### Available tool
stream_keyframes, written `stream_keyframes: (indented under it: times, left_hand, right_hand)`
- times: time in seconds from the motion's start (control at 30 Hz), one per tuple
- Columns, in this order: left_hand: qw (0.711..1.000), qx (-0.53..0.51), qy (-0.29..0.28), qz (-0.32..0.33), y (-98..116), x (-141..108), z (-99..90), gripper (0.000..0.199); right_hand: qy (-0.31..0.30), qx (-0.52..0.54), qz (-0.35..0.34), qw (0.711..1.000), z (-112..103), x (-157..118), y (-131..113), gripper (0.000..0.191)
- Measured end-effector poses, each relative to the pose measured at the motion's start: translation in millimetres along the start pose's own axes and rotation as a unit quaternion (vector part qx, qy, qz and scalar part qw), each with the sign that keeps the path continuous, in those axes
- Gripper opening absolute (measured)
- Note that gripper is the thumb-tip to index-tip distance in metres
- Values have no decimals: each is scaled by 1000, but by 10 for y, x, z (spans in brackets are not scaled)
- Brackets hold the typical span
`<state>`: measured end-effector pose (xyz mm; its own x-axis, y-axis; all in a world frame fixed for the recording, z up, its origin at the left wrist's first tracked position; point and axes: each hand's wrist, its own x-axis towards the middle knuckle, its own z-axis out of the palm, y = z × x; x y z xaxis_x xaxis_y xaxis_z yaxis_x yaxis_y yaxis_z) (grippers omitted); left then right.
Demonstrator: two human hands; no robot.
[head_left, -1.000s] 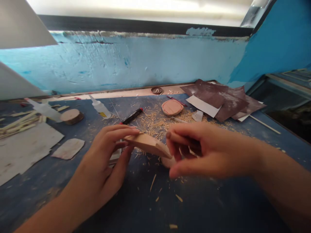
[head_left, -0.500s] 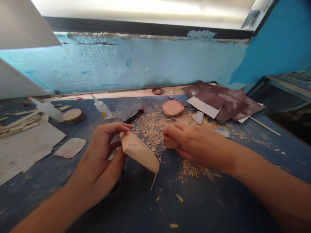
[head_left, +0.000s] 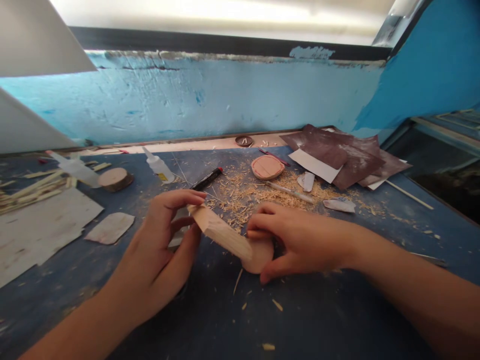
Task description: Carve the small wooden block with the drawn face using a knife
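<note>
My left hand pinches the upper end of a pale, flat-sided carved wood piece between thumb and fingers; the piece slants down to the right. In my right hand is a smaller rounded wood piece, gripped between thumb and curled fingers. The two pieces meet at the lower end of the slanting one, though the exact contact is partly hidden by my fingers. Wood shavings are scattered behind my hands. Just beyond my left fingertips lies a black marker with a red end.
A round wood slab with red lines, a slim tool and brown sandpaper sheets lie at the back. Toward the left are a glue bottle, a wood slice, thin sticks and a white sheet.
My right hand has moved down and slightly left, bringing the rounded wood piece against the lower end of the slanting one. My left hand has shifted slightly right.
</note>
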<state>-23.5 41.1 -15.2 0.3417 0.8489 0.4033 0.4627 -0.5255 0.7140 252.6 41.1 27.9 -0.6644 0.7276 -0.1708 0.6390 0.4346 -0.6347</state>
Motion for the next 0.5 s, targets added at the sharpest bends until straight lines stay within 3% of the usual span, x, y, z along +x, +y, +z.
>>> stream_keyframes:
  times: [0.13,0.23,0.33,0.43,0.5]
  left_hand:
    - [999,12,-11,35,78,-26,48,45]
    - [997,33,-34,53,147,-58,88,59]
    - [997,50,-37,50,200,-88,108,65]
    - [997,55,-21,43,242,-111,124,62]
    - [999,40,-10,15,277,-123,143,57]
  right_hand:
    - [33,12,11,999,-73,-24,19,52]
    - [106,157,-2,982,-116,-22,13,36]
    - [156,358,-78,917,-75,7,-21,48]
    - [131,502,-152,841,-9,12,-114,48]
    - [106,544,-167,815,21,-11,-193,40]
